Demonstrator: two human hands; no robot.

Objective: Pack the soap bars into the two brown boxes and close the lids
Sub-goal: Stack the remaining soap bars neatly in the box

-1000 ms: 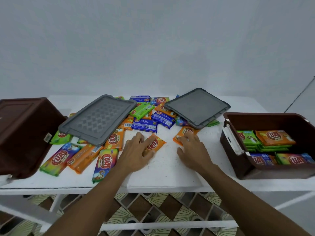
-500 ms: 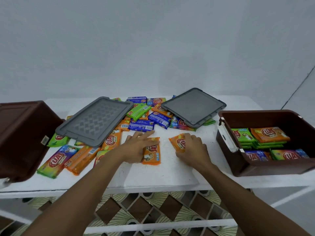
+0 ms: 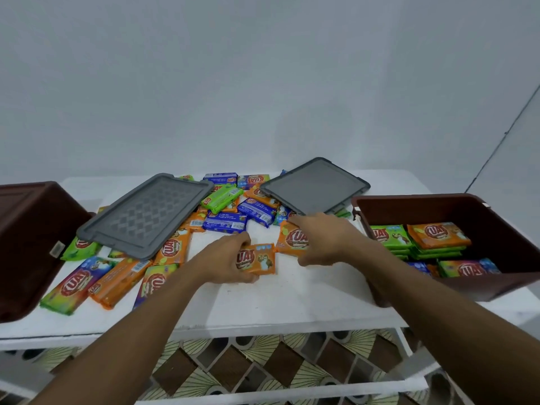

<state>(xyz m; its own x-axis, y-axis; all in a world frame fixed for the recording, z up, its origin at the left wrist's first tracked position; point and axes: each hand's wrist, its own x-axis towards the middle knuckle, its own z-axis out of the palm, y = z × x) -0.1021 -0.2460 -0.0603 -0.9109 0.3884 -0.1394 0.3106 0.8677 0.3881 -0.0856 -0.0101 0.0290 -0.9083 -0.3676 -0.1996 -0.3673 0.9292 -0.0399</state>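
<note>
We are gathering: our left hand (image 3: 226, 260) pinches an orange soap bar (image 3: 258, 260) at the surface (image 3: 263, 302), our right hand (image 3: 324, 238) seemingly curls round a second orange bar (image 3: 292, 239); next we carry both into the right brown box (image 3: 438, 201).

Bare left hand (image 3: 230, 260) and right hand (image 3: 324, 238). Left forearm (image 3: 140, 331) and right forearm (image 3: 423, 293) bare too, uncovered along the whole visible length. Lean, narrow at the wrists. Finger detail too blurred to tell.

Plain indoor room, grey wall (image 3: 263, 83), white table (image 3: 277, 302), patterned tiles (image 3: 233, 366)
</note>
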